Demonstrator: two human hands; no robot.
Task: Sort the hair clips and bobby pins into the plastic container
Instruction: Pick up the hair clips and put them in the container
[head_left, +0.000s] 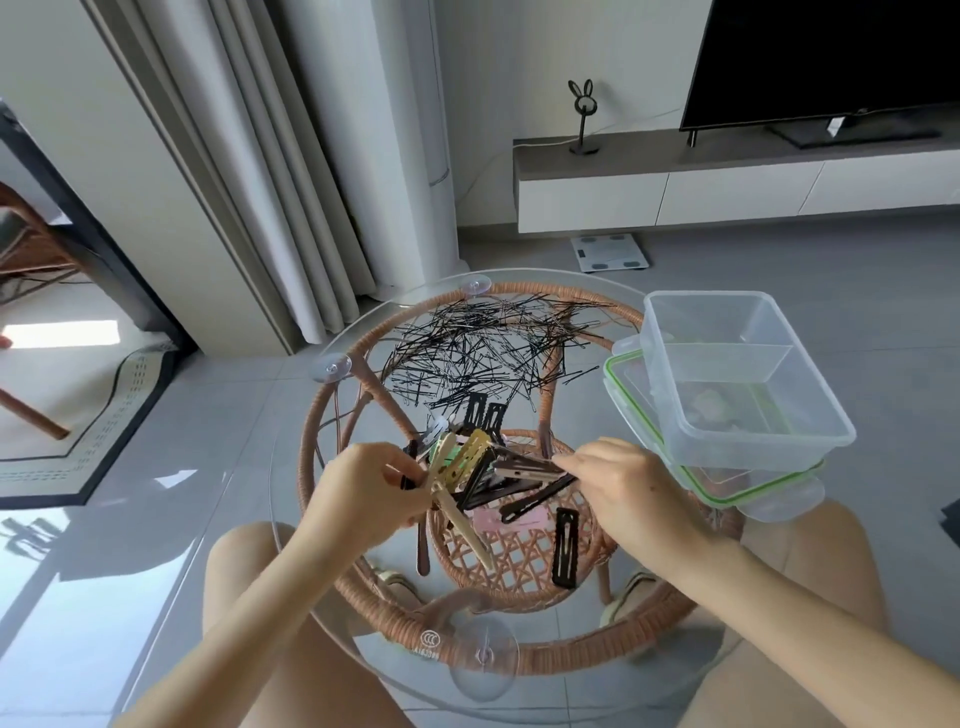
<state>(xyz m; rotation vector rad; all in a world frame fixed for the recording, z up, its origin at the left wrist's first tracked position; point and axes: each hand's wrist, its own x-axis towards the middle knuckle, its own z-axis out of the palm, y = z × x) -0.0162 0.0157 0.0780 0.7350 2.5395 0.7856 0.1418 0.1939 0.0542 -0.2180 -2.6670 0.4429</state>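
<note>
A pile of black bobby pins (483, 348) is spread over the far half of the round glass tabletop (291, 525). Nearer me lies a heap of hair clips (498, 467) in black, brown, gold, green and cream. My left hand (363, 493) grips a bundle of these clips by their left ends, a cream clip (465, 525) pointing down out of it. My right hand (618, 493) pinches the right ends of dark clips in the same heap. A black snap clip (565, 548) lies alone by my right wrist. The clear plastic container (737, 374) stands at the right, divided inside.
The container rests on a green-rimmed lid (727, 493) at the table's right edge. Suction cups (332, 366) hold the glass to a rattan frame (311, 447). My bare knees flank the table. A TV console and a floor scale stand behind.
</note>
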